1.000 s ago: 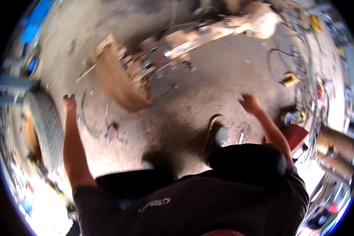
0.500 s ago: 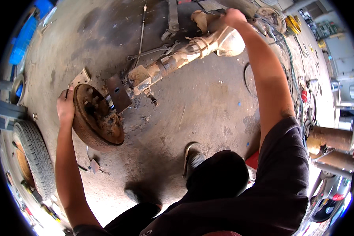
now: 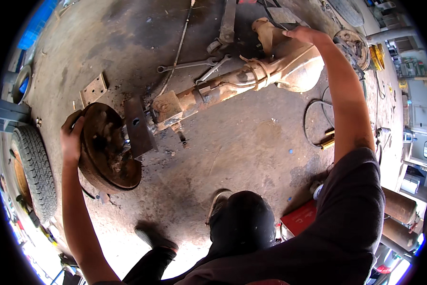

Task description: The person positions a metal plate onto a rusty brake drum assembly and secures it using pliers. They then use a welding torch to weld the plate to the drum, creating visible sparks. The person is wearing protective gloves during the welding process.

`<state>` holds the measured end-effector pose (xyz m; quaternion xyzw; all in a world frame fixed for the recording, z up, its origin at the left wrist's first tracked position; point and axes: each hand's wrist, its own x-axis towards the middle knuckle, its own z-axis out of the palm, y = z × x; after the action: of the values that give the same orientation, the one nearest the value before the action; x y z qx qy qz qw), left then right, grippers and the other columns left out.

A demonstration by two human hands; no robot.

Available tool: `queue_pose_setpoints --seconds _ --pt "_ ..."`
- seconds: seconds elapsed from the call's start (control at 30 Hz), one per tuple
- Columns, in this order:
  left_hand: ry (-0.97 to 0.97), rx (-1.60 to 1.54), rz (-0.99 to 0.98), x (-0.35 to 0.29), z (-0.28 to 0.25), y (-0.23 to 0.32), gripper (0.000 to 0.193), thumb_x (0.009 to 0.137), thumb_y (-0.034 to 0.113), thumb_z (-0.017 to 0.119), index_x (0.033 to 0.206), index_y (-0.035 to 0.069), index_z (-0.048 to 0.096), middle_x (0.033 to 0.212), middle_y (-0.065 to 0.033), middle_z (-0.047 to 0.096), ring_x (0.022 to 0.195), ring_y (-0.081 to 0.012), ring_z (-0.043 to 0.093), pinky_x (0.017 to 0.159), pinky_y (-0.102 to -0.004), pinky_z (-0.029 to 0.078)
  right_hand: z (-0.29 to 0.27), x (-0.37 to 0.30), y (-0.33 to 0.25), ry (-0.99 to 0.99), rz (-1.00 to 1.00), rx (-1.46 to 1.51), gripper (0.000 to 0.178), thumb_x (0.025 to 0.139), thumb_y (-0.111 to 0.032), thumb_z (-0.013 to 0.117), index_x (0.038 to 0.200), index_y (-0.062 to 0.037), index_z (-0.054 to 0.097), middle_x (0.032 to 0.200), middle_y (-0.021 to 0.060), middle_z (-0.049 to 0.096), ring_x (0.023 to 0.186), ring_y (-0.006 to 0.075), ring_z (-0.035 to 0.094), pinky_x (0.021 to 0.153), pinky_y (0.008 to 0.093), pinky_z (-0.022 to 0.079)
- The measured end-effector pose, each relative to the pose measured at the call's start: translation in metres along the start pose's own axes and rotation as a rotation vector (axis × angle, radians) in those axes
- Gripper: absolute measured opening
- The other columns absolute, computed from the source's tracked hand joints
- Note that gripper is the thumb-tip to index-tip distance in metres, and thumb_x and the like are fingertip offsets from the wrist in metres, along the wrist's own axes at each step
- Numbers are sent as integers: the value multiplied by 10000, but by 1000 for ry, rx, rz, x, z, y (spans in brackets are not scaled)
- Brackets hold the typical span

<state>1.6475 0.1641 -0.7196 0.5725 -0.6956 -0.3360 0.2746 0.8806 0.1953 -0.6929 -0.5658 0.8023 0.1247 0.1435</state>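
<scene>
A rusty axle housing (image 3: 227, 90) lies slantwise on the floor, with a rounded differential bulge (image 3: 304, 71) at its far right end. My left hand (image 3: 71, 140) is closed over the outer rim of a rusty brake drum (image 3: 86, 168) at the housing's near left end. The drum stands tilted on edge. Between drum and housing tube, a dark steel plate (image 3: 140, 130) with a hole stands upright. At the far end my right hand (image 3: 307, 36) grips the top of the differential part; its lower fingers are partly hidden.
Wrenches (image 3: 189, 64) and a long thin rod (image 3: 179, 45) lie behind the housing. A drilled plate (image 3: 94, 89) rests behind the drum. A tyre (image 3: 33, 173) is at the left; a looped hose (image 3: 308, 124), red case (image 3: 300, 217) and rusty cylinders (image 3: 398, 205) are at the right.
The view has shifted, and the housing appears further right and the drum slightly lower left. Both hands keep their places on the drum and the differential end.
</scene>
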Motion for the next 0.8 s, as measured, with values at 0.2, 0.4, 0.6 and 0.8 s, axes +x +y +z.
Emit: queue_pose_setpoints --seconds 0.2,0.4,0.6,0.8 --pt "-46 -84 -25 -5 4 13 357 966 160 564 1228 -76 615 1166 -160 674 1087 -208 605 990 -313 444 9 -9 16 -1 -83 128 727 900 -677 506 1264 -63 641 1255 186 633 1167 336 578 1019 397 415" --pt "-38 -25 33 -7 1 11 356 975 153 552 1239 -79 610 1190 -175 669 1106 -235 606 1013 -335 432 18 -25 15 118 -155 148 613 930 -613 513 1209 -96 684 1244 181 637 1169 376 564 1023 395 422" --pt "45 109 65 -31 1 16 347 973 143 548 1242 -68 611 1207 -200 665 1142 -263 609 1017 -360 434 19 -11 23 108 -276 191 589 948 -586 501 1185 -79 686 1188 160 664 1160 359 569 1013 382 429" --pt "147 206 87 -69 10 38 413 977 218 543 1281 -59 587 1224 -227 639 1138 -354 608 1006 -411 448 28 9 27 151 -327 132 575 947 -569 504 1204 -86 680 1217 153 656 1185 352 556 1025 374 416"
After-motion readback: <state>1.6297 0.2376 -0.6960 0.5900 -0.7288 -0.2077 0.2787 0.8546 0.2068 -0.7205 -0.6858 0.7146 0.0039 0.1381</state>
